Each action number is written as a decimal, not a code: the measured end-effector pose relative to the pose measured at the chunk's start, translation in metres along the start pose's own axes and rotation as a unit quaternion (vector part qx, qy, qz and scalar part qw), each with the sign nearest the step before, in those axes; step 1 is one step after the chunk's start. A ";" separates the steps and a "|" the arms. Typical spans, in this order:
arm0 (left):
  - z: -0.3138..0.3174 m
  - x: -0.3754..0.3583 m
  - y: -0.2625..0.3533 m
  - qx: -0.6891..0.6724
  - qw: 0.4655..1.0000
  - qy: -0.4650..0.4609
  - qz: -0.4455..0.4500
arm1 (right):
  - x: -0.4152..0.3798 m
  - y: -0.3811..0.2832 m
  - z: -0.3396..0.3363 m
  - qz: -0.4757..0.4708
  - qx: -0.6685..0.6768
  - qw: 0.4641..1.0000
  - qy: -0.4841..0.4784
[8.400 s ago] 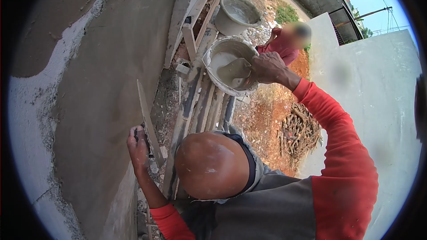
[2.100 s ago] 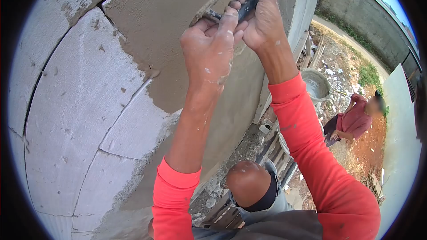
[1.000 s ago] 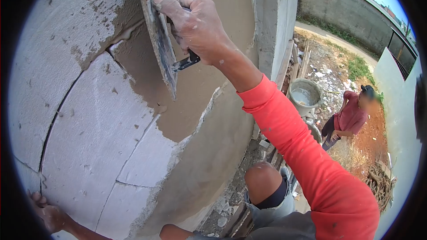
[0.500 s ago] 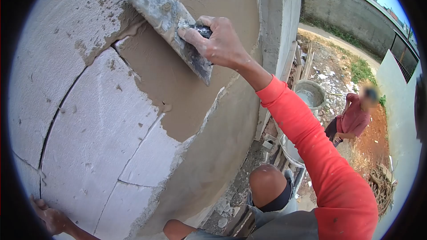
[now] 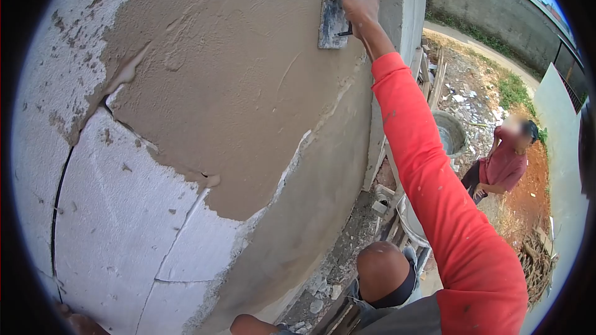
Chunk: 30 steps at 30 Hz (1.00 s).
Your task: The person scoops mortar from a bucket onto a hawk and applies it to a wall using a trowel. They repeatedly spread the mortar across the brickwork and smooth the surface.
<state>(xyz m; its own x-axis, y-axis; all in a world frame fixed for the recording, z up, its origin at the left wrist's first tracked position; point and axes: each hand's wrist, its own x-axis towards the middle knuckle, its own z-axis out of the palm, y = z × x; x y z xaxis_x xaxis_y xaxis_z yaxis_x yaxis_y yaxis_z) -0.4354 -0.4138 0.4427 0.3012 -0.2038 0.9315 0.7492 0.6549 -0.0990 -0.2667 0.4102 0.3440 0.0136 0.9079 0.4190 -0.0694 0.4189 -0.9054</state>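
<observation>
My right hand (image 5: 361, 9) is closed round the handle of a plaster-smeared trowel (image 5: 333, 18), whose blade lies against the upper part of the wall near the concrete edge. Wet brown plaster (image 5: 230, 87) covers the upper wall, with ridges and a small lump at its lower border. Below and left are bare white blocks (image 5: 124, 192) with dark joints between them. My left hand (image 5: 84, 324) is at the bottom left corner by the blocks, mostly cut off and dark, its fingers not clear.
A person in a red shirt (image 5: 504, 164) stands on the ground at the right. Buckets (image 5: 452, 135) and planks (image 5: 438, 80) are beside the wall. My bent knee (image 5: 382, 267) is at the bottom, above rubble. A grey boundary wall (image 5: 490, 15) runs behind.
My right hand and the trowel have moved up and right along the wall, and the blade is now nearly upright. More plaster shows. My left hand has slipped lower in view.
</observation>
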 end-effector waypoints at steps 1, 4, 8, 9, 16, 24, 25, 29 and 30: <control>-0.003 -0.002 -0.002 0.016 1.000 -0.016 -0.021 | 0.008 0.025 -0.002 0.054 -0.013 0.998 0.017; -0.023 -0.006 -0.034 0.069 0.992 -0.069 -0.078 | -0.017 0.076 -0.019 0.096 -0.080 0.988 0.086; -0.027 -0.011 -0.014 0.118 0.981 -0.067 -0.139 | -0.128 0.045 -0.038 -0.012 0.012 0.999 -0.032; -0.017 -0.010 -0.001 0.117 0.980 -0.052 -0.151 | -0.169 0.019 -0.038 -0.074 0.017 0.995 -0.063; -0.027 -0.006 -0.024 0.180 0.969 -0.076 -0.150 | -0.259 -0.011 -0.002 -0.381 -0.026 0.917 -0.116; -0.021 -0.018 -0.026 0.114 0.984 -0.093 -0.096 | -0.078 0.048 -0.029 0.032 -0.201 0.979 0.027; -0.016 -0.017 -0.013 0.116 0.983 -0.099 -0.102 | -0.073 0.056 -0.039 0.077 -0.249 0.964 0.054; -0.011 -0.026 0.019 0.056 0.988 -0.090 -0.112 | -0.141 0.072 -0.106 0.062 -0.151 0.986 0.015; -0.014 -0.035 0.032 0.014 0.986 -0.110 -0.122 | -0.168 0.088 -0.122 0.039 -0.133 0.990 0.006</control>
<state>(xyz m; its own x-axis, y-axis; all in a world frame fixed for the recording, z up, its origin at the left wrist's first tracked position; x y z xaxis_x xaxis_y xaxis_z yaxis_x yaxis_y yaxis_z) -0.4137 -0.3966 0.4024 -0.0235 -0.1963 0.9803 0.7667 0.6258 0.1437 -0.1536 0.2966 0.1859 0.0305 0.9368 0.3485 0.1955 0.3363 -0.9212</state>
